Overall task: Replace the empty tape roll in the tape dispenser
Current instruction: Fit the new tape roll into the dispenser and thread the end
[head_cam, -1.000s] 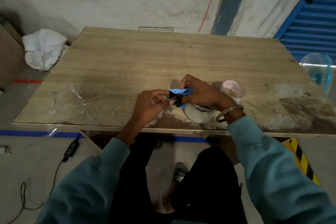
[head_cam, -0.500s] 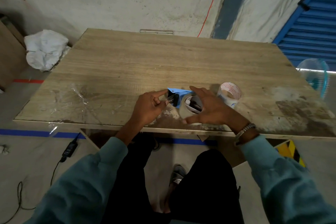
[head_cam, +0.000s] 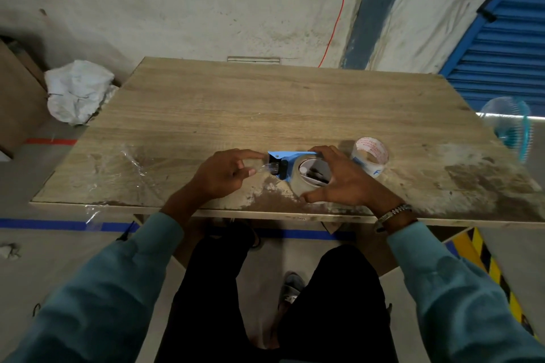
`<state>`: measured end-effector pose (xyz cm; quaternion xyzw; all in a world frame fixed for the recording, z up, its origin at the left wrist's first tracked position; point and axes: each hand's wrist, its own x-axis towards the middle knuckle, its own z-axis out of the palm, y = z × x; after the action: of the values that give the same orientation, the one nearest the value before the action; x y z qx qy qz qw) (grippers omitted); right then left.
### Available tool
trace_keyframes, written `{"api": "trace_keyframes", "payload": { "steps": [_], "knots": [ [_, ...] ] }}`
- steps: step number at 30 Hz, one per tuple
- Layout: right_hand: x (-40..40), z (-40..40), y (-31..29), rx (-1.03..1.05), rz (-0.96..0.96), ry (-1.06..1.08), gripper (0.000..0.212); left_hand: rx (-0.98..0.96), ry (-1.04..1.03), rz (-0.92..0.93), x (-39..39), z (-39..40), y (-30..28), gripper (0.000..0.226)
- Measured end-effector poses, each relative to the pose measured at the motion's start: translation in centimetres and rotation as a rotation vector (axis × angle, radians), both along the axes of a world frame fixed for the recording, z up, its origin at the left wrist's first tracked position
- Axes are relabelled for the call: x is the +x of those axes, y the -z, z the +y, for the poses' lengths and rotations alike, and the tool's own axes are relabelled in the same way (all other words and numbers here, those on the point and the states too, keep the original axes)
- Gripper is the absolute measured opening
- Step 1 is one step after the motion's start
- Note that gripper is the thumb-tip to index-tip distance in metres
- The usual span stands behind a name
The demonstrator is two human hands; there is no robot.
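Observation:
A blue tape dispenser (head_cam: 290, 155) lies near the front edge of the wooden table (head_cam: 265, 103), with a roll of clear tape (head_cam: 298, 178) seated in it. My right hand (head_cam: 342, 178) wraps around that roll, thumb at the near side and fingers over the far side. My left hand (head_cam: 224, 174) sits just left of the dispenser's front end, pinching the loose clear end of the tape (head_cam: 267, 167) between thumb and fingers. A second roll with a red-printed white core (head_cam: 371, 156) stands on the table just right of my right hand.
A strip of crumpled clear film (head_cam: 129, 159) lies on the table's left part. A white crumpled sack (head_cam: 76, 91) sits on the floor beyond the left edge. A teal fan (head_cam: 513, 127) stands off the right edge. The table's right front is stained.
My right hand came off the top of the dispenser and spread around the roll, uncovering it. My left hand stayed at the dispenser's front and drew the tape end slightly left.

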<state>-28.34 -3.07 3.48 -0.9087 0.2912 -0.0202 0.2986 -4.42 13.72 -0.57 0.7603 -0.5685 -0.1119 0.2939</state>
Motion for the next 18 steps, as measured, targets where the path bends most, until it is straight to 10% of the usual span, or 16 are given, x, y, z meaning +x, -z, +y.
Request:
{"api": "trace_keyframes", "payload": {
  "steps": [18],
  "knots": [
    [0.0, 3.7, 0.6, -0.065, -0.068, 0.148, 0.098, 0.073, -0.067, -0.184, 0.2, 1.0, 0.4, 0.046]
  ]
}}
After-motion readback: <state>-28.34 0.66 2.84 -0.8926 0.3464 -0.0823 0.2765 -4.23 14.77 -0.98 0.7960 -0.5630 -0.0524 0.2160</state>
